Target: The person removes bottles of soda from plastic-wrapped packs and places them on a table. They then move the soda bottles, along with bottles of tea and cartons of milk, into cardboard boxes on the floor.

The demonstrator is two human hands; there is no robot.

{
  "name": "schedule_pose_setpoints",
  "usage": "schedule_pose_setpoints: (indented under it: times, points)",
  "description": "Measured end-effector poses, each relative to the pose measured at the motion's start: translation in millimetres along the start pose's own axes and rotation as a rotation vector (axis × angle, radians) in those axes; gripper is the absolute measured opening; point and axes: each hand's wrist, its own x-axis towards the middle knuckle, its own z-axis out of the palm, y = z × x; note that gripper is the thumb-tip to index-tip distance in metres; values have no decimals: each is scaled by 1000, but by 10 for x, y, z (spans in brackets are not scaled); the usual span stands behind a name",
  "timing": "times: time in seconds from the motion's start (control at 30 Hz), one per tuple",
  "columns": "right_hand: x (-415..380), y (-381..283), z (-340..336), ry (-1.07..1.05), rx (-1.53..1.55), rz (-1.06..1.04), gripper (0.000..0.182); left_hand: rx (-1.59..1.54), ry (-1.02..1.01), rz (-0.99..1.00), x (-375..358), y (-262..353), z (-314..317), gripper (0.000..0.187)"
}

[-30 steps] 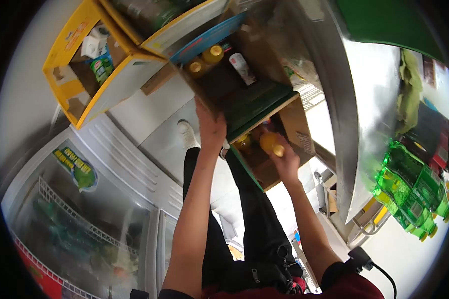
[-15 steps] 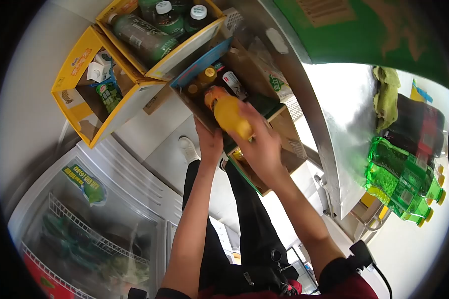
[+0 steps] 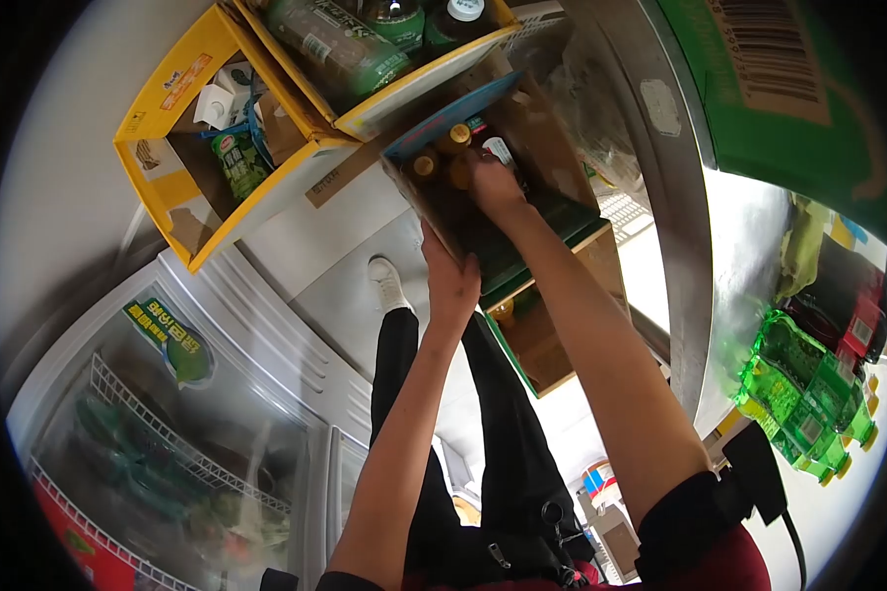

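Observation:
My right hand (image 3: 493, 185) reaches down inside an open cardboard box (image 3: 559, 148). Its fingers are closed around the top of a juice bottle (image 3: 459, 175), most of which they hide. Two more bottles with orange-yellow caps, one bottle (image 3: 425, 165) and another bottle (image 3: 460, 134), stand beside it. A dark bottle with a red and white label (image 3: 499, 150) is just past my fingers. My left hand (image 3: 451, 283) grips the near left side of the box, its thumb on the outside.
A yellow carton (image 3: 180, 241) with small packets stands left; another yellow carton (image 3: 434, 74) holds large bottles. A glass-topped freezer (image 3: 296, 394) is lower left. At right are a metal counter (image 3: 734, 266) and green bottles (image 3: 808, 394). Another box (image 3: 552, 335) sits below.
My right hand has lowered the yellow juice bottle from above the box down among the other bottles. My left hand stays on the box. The view has shifted, so the scene sits further right.

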Motion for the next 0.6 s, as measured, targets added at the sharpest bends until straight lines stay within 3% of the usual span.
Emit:
schedule_pose_setpoints:
  times: [0.07,0.13,0.2,0.27,0.3,0.37,0.43,0.47,0.53,0.57,0.6]
  points:
    - [-154,-88,-123,202,189,-51,42,22,-5,11,25,59,-11,71]
    - [-556,-268,-446,553,459,-202,32,39,-18,34,25,96,-6,71]
    - [-1202,-349,-647,578,730,-81,23,33,-7,0,30,89,-1,71]
    - [-1766,-338,-427,567,1343,458,20,60,5,3,23,74,9,71]
    - [-1846,-153,-189,565,1349,463,20,88,16,6,4,69,6,70]
    - [-1952,227,415,-4,849,722,33,87,5,-51,4,125,5,70]
    - [-1830,277,814,-444,494,613,66,86,-4,-114,-5,147,-1,70]
    - [-1805,398,1136,-444,499,612,66,62,-8,-139,8,139,-4,70]
    - [-1813,623,1841,-286,730,602,84,43,-18,-167,18,91,3,70]
    - [-1799,676,2035,-287,735,605,84,75,-11,-50,33,67,4,70]
    - [-1817,700,2192,-259,810,768,88,106,-4,61,19,49,-4,69]
